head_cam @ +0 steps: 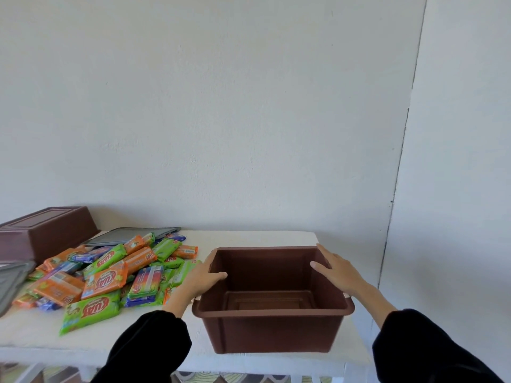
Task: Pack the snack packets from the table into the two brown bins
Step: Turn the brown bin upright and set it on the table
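Head view, sleeves: black sleeves (149, 344) cover both forearms at the bottom edge.
Open brown bin (272, 310): upright on the white table (33, 333) near its front edge, nothing inside.
Left hand (203, 275): grips the bin's left wall, thumb inside over the rim, fingers outside.
Right hand (336, 269): pinches the right wall, thumb inside, fingers laid along the rim.
Snack packets (110, 272): a loose green, orange and blue pile on the table left of the bin.
Overturned brown bin (47, 233): bottom up, behind the pile at far left.
Grey lid (132, 235): flat behind the pile.
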{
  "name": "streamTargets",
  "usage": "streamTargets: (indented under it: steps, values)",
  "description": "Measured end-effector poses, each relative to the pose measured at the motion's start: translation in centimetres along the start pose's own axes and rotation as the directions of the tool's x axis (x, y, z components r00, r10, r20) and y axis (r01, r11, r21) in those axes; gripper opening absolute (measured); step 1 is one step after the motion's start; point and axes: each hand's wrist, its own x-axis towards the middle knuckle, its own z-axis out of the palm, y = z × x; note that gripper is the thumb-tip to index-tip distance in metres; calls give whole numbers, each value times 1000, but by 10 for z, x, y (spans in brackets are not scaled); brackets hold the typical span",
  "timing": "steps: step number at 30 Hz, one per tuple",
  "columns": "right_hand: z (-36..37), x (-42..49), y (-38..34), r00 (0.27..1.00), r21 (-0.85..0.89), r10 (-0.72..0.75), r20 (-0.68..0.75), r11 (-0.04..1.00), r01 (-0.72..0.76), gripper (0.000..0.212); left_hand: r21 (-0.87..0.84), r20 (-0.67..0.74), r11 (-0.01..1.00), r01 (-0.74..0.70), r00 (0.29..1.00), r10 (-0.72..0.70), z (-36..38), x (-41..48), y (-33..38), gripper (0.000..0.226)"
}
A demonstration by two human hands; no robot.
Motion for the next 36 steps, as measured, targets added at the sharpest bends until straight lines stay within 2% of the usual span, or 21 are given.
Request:
streamTargets:
  steps: [2, 3, 6, 8, 12, 19, 25, 29, 31, 36]
  values:
    - [1, 1, 5, 999, 21, 26, 28, 999, -27, 60, -18, -19, 1000, -11, 1000, 10, 1, -1, -1, 80]
    - [1, 2, 7, 999, -25, 37, 36, 999, -36, 60, 3, -25, 1000, -17, 1000, 17, 1, -3, 1, 79]
    - [-4, 5, -4, 999, -307, 13, 36, 952, -2, 67, 229, -44, 973, -20, 999, 31, 3, -1, 7, 79]
    - [-1, 3, -15, 998, -370, -23, 52, 928, 41, 70, 390, -50, 919, -62, 995, 89, 5, -3, 12, 81]
    - [13, -1, -20, 998, -464, -22, 61, 884, 48, 75, 439, -15, 896, -61, 997, 76, 14, -5, 16, 86]
    - [13, 11, -14, 1000, -374, -21, 14, 927, 25, 74, 421, -4, 902, -94, 994, 105, 13, 6, 15, 84]
    - [12, 18, -18, 1000, -370, -2, 6, 929, 4, 72, 447, -31, 891, -79, 994, 104, 12, 12, 19, 79]
    - [7, 16, -24, 999, -365, -14, -29, 931, 2, 71, 396, -52, 914, -86, 992, 116, 7, 11, 21, 72]
    - [3, 19, -32, 998, -332, -48, -41, 943, 32, 69, 386, -77, 917, -100, 987, 140, 1, 10, 23, 69]
    - [2, 40, -85, 982, -241, -184, 40, 952, 189, 67, 349, -142, 934, -75, 981, 132, -30, 8, 27, 67]
